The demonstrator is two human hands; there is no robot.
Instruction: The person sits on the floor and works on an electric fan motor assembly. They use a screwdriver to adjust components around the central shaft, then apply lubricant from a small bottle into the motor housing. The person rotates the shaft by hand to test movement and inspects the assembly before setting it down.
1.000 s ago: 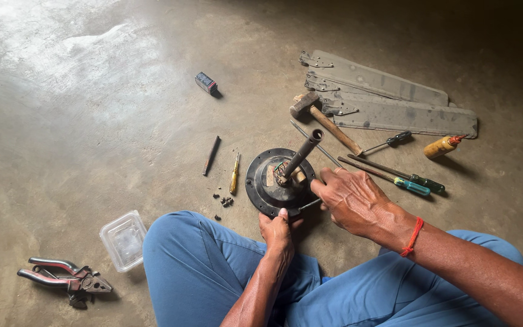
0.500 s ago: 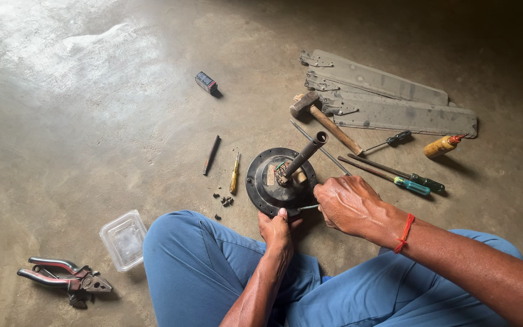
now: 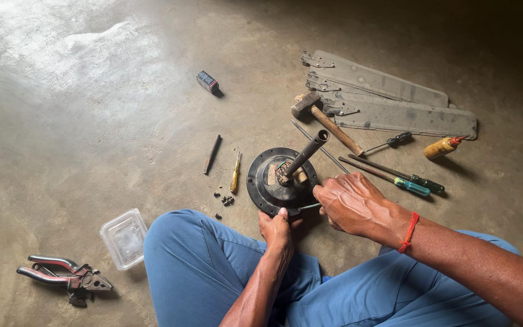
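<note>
We are steadying the round black motor housing (image 3: 273, 181) on the concrete floor (image 3: 92, 121) with our left hand (image 3: 276, 230) gripping its near rim, while our right hand (image 3: 352, 203) is closing around a thin metal tool (image 3: 310, 207) (tip hidden) at its edge, a hammer (image 3: 325, 121) and screwdrivers (image 3: 394, 175) lying just beyond.

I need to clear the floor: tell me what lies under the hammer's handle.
A thin metal rod runs under the hammer handle on the concrete floor. Its near end disappears behind the right hand, so that end cannot be seen.
</note>
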